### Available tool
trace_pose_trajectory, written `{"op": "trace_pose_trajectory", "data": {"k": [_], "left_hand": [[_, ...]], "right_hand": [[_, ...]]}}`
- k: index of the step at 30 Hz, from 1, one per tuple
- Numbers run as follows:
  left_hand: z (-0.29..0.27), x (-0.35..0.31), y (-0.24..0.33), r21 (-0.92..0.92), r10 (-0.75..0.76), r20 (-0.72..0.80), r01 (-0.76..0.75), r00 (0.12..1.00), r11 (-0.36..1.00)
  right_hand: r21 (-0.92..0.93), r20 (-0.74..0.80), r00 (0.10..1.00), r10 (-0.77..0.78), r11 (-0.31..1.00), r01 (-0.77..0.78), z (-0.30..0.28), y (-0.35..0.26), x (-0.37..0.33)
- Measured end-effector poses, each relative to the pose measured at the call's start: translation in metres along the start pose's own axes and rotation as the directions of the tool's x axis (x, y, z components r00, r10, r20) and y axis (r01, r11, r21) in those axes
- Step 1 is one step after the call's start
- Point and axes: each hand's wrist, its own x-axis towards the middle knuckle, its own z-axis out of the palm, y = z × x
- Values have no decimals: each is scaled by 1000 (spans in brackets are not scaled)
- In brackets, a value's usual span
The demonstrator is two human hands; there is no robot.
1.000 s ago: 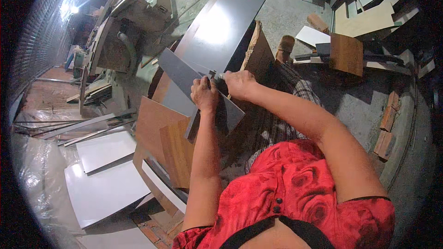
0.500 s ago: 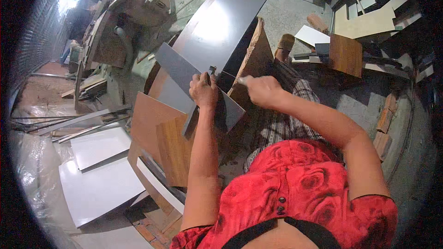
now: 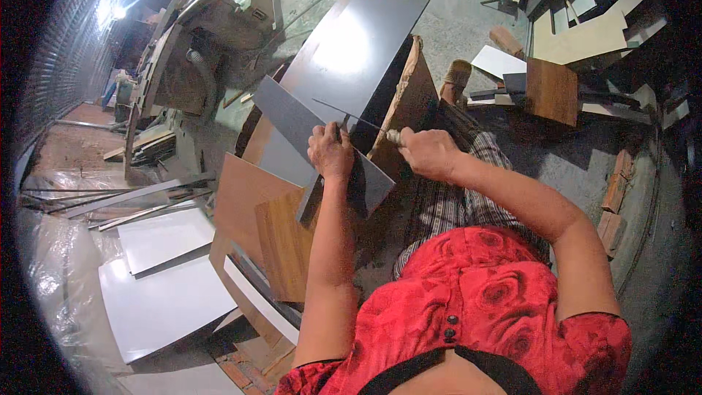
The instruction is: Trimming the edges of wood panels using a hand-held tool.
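Observation:
My left hand is closed round a narrow dark strip, above a long grey board. A small dark end pokes up past the fingers; whether it belongs to the same strip is hidden by the hand. My right hand grips the pale handle of a thin file-like tool. Its slender dark shaft reaches left, across the dark end by my left fingers and over the board. Beneath lies a large glossy grey panel, on a rough-edged wooden support.
Brown panels lean beside my left forearm, with white sheets further left. A wide brush stands beyond my right hand. Offcuts pile up at the right. A cluttered bench stands at the far left.
My right hand has drawn slightly right and down with the tool. More of the shaft now shows left of my left hand. The whole view has shifted slightly.

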Motion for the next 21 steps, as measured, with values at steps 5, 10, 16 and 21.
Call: {"op": "trace_pose_trajectory", "data": {"k": [5, 10, 16, 21], "left_hand": [[1, 1, 4, -28, 17, -18, -17, 1000, 999], [0, 1, 5, -4, 37, -49, -37, 998, 999], [0, 4, 9, -25, 16, -26, -17, 1000, 1000], [2, 1, -4, -22, -18, -53, 17, 998, 1000]], "right_hand": [[8, -39, 998, -50, 999, 50, 15, 0, 5], [1, -22, 999, -34, 999, 34, 20, 4, 11], [19, -77, 996, -47, 999, 48, 25, 15, 1], [-39, 60, 998, 11, 999, -9, 14, 13, -17]]}}
